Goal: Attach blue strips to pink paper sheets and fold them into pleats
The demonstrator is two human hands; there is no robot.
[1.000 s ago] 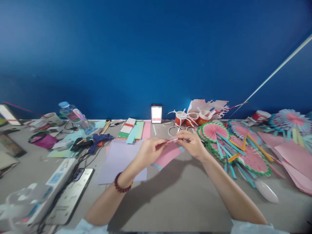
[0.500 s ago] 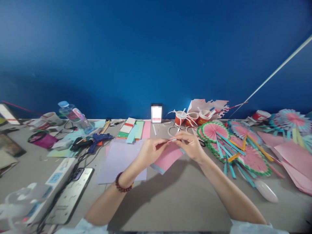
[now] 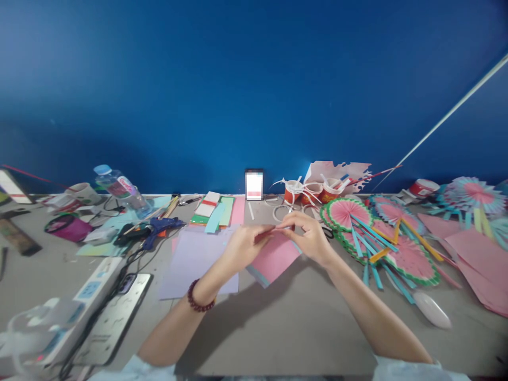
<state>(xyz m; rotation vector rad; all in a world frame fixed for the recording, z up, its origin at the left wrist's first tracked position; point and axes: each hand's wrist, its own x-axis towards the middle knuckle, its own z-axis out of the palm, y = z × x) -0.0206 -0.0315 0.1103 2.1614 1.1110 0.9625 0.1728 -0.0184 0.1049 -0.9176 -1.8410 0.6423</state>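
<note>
A pink sheet of paper (image 3: 277, 259) with blue-grey edging hangs tilted above the table between my hands. My left hand (image 3: 248, 246) pinches its upper edge from the left, thumb and fingers pressed together. On the other side my right hand (image 3: 307, 235) grips the same edge, with the fingertips of both hands nearly meeting. Their fingers partly cover the top fold, so its exact shape is hidden. Beneath and left of my left hand lies a lilac sheet (image 3: 186, 264). To the right of my right hand are pleated watermelon-coloured paper fans (image 3: 349, 214).
At left are a power strip (image 3: 87, 301), a phone (image 3: 115, 320), a blue glue gun (image 3: 159, 230) and a plastic bottle (image 3: 123, 190). Red cups (image 3: 292, 193) with paper strips line the wall. Pink sheets (image 3: 482, 259) and a white computer mouse (image 3: 432, 310) lie at right.
The pink paper has shifted slightly down and right, showing a little more of its face. My fingers have moved slightly along its upper edge; both hands still hold it.
</note>
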